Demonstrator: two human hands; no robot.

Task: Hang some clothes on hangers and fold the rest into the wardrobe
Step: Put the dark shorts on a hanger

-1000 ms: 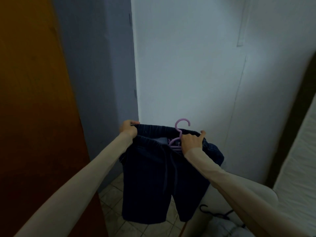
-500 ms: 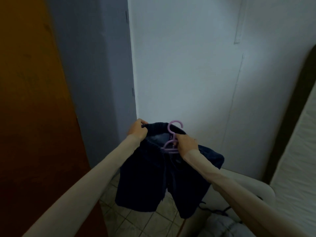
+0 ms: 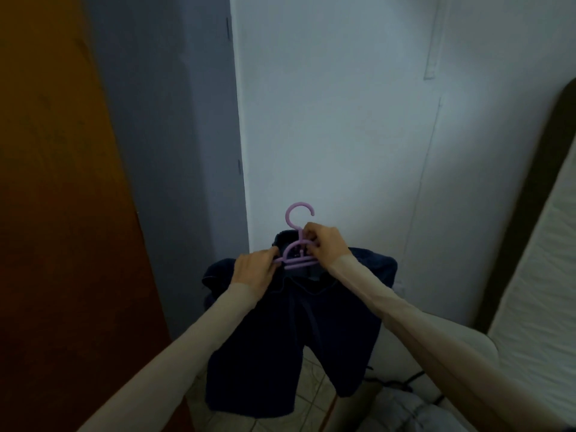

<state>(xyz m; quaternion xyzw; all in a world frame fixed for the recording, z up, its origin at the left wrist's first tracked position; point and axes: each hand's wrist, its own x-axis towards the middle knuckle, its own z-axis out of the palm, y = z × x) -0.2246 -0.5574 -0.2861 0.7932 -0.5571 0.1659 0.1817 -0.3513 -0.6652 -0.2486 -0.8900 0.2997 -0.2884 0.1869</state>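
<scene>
My left hand pinches the left end of the purple hanger, and my right hand grips it at the neck just below the hook, fingers curled round the plastic. The two hands sit close together with the hanger between them. The dark navy shorts hang from the hanger, their legs dropping below my wrists and between my forearms. Beyond my hands stands a white wall. Left of my left arm is an orange-brown wooden door. Under the shorts shows a tiled floor; right of my right arm is a white quilted mattress.
</scene>
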